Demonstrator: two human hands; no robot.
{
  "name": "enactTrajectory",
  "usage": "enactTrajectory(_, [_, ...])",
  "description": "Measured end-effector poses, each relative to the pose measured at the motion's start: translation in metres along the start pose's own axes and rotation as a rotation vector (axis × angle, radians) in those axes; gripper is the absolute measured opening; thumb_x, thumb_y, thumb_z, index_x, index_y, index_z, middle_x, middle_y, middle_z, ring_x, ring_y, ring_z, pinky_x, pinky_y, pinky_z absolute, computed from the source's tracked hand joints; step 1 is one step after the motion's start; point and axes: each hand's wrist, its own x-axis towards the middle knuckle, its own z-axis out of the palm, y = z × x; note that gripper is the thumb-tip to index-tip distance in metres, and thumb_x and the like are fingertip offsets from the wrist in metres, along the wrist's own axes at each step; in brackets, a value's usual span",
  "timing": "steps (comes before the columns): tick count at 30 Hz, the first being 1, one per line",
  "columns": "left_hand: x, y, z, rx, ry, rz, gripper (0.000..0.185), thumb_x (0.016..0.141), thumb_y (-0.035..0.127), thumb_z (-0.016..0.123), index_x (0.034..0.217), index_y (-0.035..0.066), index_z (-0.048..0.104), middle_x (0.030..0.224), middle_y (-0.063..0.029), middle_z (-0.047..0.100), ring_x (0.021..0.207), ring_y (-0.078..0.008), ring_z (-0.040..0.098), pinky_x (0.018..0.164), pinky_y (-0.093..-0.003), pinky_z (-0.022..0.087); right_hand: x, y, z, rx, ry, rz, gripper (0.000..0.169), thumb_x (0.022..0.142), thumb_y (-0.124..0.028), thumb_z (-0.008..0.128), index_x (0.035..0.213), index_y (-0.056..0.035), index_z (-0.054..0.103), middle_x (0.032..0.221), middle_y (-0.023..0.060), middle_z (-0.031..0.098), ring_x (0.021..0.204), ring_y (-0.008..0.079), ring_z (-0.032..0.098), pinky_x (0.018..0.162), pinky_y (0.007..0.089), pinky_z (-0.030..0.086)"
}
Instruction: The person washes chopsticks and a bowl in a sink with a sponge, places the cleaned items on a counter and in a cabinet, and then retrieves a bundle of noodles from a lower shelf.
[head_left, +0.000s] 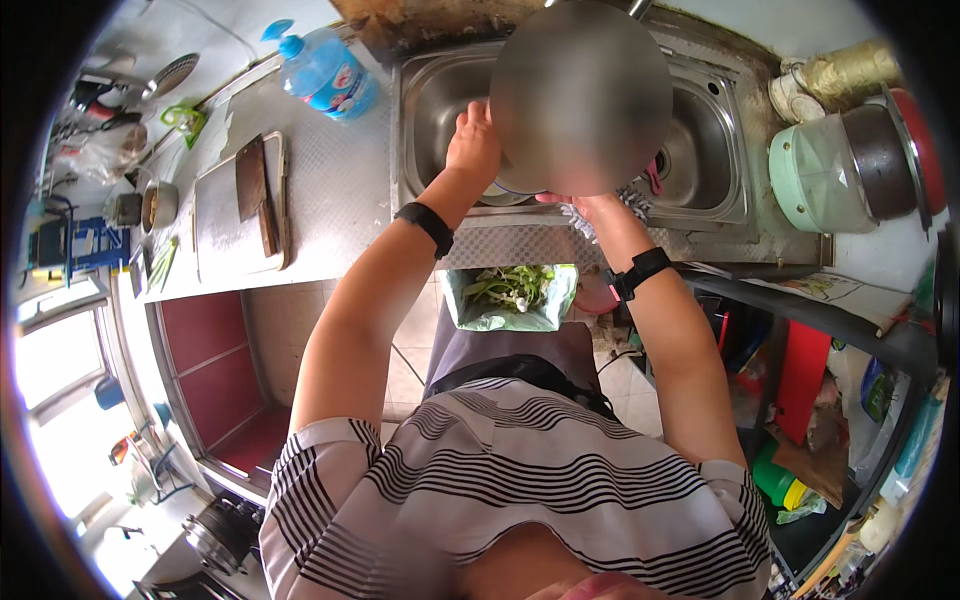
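Observation:
A round blurred patch covers the middle of the stainless steel double sink (429, 105) and hides much of my hands. My left hand (474, 142) is over the left basin with bent fingers, its inner side at the edge of the blur. My right hand (581, 201) reaches in from the front edge, and only part of it shows. What either hand holds is hidden. A pale dish (504, 196) with a blue-edged rim shows between them below the blur. Beside my right wrist lies a grey chenille cloth (637, 204). A pink item (655, 180) rests near the right basin's drain.
Left on the counter are a blue pump bottle (330, 75), a cleaver (253, 184) on a cutting board (214, 217), and a small pot (160, 206). Stacked pots (817, 176) stand at right. A lined bin (510, 319) with vegetable scraps sits below the sink's front edge.

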Motion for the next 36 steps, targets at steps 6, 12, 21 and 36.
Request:
enactTrajectory(6, [0.046,-0.021,0.020,-0.213,-0.576,-0.254,0.033,0.068,0.020,0.064,0.096,0.004,0.055,0.084,-0.0143,0.063,0.082,-0.0315,0.061,0.069,-0.0383,0.050,0.008,-0.013,0.007,-0.272,0.168,-0.046,0.048,0.075,0.000,0.037,0.122,0.0005,0.030,0.110,0.0204,0.048,0.080,0.0307,0.060,0.055,0.0368,0.057])
enactTrajectory(12, [0.087,-0.026,0.042,0.009,-0.264,0.390,0.019,0.069,0.020,0.065,0.085,0.012,0.058,0.078,-0.0080,0.062,0.078,-0.0291,0.059,0.064,-0.0378,0.048,0.044,-0.005,0.017,-0.520,0.192,-0.097,0.045,0.072,0.002,0.040,0.117,0.0031,0.039,0.108,0.0250,0.052,0.084,0.0344,0.061,0.051,0.0355,0.057])
enactTrajectory(21, [0.099,-0.039,0.042,-0.042,-0.109,0.380,0.026,0.072,0.027,0.064,0.097,0.019,0.060,0.079,-0.0069,0.062,0.078,-0.0253,0.059,0.064,-0.0374,0.049,0.060,-0.022,0.037,-1.186,0.423,-0.333,0.036,0.073,0.000,0.040,0.108,-0.0022,0.047,0.080,0.0257,0.059,0.082,0.0420,0.057,0.072,0.0462,0.045])
enactTrajectory(36, [0.026,-0.070,0.082,-0.895,-0.210,-0.581,0.031,0.071,0.022,0.057,0.090,-0.003,0.060,0.077,-0.0207,0.063,0.075,-0.0327,0.062,0.070,-0.0378,0.050,0.085,0.026,0.030,0.271,0.120,-0.140,0.041,0.081,0.001,0.040,0.121,-0.0055,0.041,0.112,0.0140,0.051,0.094,0.0265,0.057,0.068,0.0386,0.054])
